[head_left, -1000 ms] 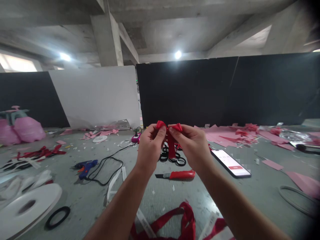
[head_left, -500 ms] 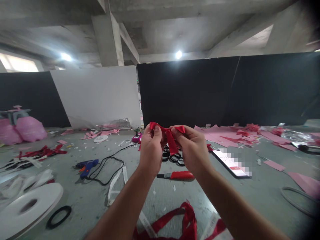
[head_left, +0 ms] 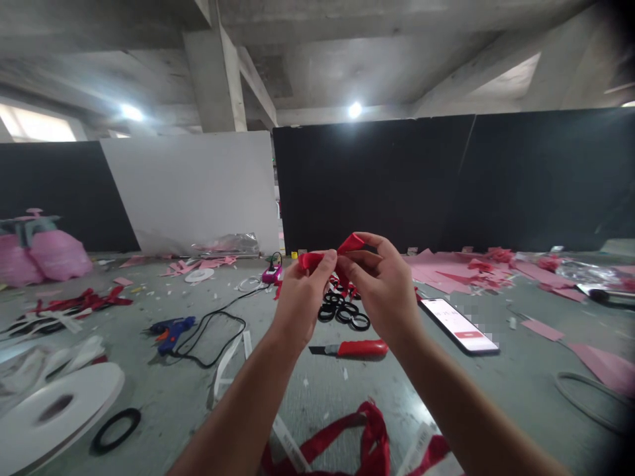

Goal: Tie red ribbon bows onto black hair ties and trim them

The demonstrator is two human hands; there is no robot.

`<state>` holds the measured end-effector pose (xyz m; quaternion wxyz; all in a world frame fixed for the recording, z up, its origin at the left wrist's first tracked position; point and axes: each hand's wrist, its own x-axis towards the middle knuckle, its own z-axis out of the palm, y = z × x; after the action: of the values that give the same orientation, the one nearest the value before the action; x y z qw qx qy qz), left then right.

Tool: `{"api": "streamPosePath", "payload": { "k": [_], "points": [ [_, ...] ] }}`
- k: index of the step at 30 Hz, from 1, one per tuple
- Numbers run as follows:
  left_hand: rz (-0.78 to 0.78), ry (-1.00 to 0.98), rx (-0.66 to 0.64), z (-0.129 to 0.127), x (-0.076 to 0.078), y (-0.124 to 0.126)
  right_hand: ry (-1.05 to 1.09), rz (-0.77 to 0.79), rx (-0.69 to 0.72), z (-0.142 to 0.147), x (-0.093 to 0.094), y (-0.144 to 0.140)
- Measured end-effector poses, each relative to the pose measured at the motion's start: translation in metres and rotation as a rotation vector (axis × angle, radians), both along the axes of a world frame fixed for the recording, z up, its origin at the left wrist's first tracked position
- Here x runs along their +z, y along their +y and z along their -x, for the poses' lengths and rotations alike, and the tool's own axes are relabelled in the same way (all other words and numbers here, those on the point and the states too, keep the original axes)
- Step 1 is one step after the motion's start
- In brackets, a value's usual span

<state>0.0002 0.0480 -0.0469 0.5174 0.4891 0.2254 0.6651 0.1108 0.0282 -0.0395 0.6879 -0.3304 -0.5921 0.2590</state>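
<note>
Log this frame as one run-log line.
left hand: pinching red ribbon | right hand: pinching same ribbon | below: red utility knife, black rings, phone

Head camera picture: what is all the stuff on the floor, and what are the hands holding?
red ribbon piece: one, red, pinched between both hands
utility knife: one, red, floor below the hands
black rings: several, black, behind the knife
phone: one, screen lit, right of the knife
glue gun: one, blue, left floor
white tape roll: one, white, near left
loose red ribbon: red, near floor
pink paper scraps: many, pink, far right
left hand: holds ribbon
right hand: holds ribbon
</note>
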Motion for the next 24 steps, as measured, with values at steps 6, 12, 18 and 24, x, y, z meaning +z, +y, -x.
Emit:
{"api": "streamPosePath", "payload": {
  "k": [6,12,18,24],
  "points": [
    [-0.005,0.037,0.060,0.003,-0.005,0.008,-0.032,0.028,0.029,0.002,-0.002,0.000],
    [0.070,-0.001,0.058,0.003,0.000,0.002,-0.072,-0.068,0.050,0.006,-0.007,0.002],
    [0.055,-0.009,0.101,0.007,0.004,0.000,-0.047,-0.091,0.129,0.009,-0.006,-0.004],
    [-0.086,0.186,0.093,0.013,0.009,-0.002,-0.045,0.047,0.148,0.002,-0.001,-0.001]
  ]
}}
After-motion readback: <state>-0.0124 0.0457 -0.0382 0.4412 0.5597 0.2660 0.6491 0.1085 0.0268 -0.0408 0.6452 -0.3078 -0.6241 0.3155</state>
